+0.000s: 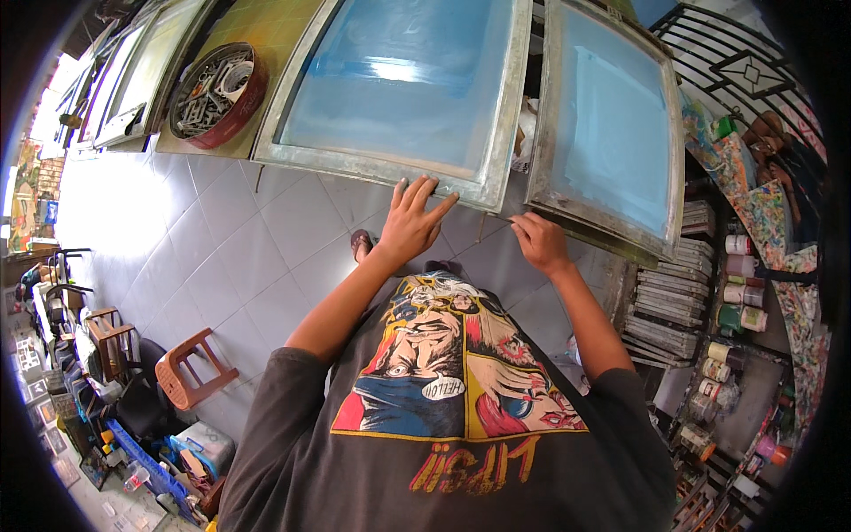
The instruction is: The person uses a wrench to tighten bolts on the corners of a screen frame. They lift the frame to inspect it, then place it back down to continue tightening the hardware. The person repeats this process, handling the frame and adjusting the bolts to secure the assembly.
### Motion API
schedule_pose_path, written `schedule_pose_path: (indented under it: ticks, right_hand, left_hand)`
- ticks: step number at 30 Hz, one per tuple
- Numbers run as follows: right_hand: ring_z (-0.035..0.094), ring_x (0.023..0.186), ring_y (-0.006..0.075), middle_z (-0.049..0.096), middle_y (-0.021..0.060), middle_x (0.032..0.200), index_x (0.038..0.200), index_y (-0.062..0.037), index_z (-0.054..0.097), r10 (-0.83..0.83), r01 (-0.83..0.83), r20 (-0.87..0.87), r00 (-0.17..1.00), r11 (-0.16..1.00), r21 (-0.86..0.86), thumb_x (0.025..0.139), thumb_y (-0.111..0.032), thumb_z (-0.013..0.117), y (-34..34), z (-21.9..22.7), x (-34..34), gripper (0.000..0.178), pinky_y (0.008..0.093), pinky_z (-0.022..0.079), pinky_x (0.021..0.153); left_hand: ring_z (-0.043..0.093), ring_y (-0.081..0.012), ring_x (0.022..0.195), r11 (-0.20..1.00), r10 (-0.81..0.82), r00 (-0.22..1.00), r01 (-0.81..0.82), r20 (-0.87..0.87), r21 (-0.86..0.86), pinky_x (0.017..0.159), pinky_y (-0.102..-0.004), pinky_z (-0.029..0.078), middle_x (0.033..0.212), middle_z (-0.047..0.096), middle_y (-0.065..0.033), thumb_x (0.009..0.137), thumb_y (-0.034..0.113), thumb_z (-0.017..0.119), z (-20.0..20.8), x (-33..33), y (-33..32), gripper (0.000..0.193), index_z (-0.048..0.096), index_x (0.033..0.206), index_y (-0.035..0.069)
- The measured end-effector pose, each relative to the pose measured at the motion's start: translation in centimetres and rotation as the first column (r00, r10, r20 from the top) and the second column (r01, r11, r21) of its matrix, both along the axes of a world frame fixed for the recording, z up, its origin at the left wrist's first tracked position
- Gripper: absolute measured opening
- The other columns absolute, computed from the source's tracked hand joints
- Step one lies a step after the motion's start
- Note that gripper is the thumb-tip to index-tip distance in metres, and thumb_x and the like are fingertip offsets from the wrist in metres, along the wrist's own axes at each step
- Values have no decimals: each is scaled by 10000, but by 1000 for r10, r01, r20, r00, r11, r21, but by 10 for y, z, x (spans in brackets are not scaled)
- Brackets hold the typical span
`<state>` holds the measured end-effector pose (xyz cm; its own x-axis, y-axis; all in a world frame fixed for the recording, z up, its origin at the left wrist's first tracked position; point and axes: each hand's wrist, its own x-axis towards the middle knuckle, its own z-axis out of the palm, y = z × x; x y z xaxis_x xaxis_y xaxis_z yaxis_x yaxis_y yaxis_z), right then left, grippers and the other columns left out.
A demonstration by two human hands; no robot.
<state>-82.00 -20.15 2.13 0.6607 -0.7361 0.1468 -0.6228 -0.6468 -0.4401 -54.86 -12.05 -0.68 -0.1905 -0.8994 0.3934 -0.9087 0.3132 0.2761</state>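
Note:
A large screen-printing frame [390,170] with blue mesh and a worn, pale border lies at the front of the work surface. My left hand [413,217] rests on its near edge with fingers spread, pressing nothing into the palm. Just right of the frame's near corner, my right hand [539,241] is closed, thumb and fingertips pinched together. Something thin and dark seems to stick out at the fingertips, too small to name. A second blue-meshed screen frame [612,133] lies to the right, separated from the first by a narrow gap.
A round red tin [239,117] of metal pieces stands at the left of the work surface. Stacked frames [665,310] and shelves with jars [743,297] are on my right. A brown plastic stool [197,368] stands on the grey tiled floor [239,257] behind left.

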Motion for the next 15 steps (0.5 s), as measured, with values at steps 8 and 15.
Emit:
schedule_pose_path:
  ticks: [8,15]
  right_hand:
    - [609,692,319,621,100,803,930,-62,647,18,-16,49,999,999,-40,868,-191,560,0,2,1,167,405,489,601]
    - [611,679,316,596,92,760,915,-65,627,28,-27,16,999,999,-38,862,-197,562,-1,4,1,156,401,488,584]
  left_hand:
    - [350,-329,1260,1000,15,999,-15,31,8,1028,-563,255,1292,404,-148,747,185,652,-4,-1,-1,591,473,1307,246]
    - [368,-328,1254,1000,18,999,-19,40,18,1021,-558,267,1285,428,-158,764,162,615,-1,-4,-2,585,461,1323,242]
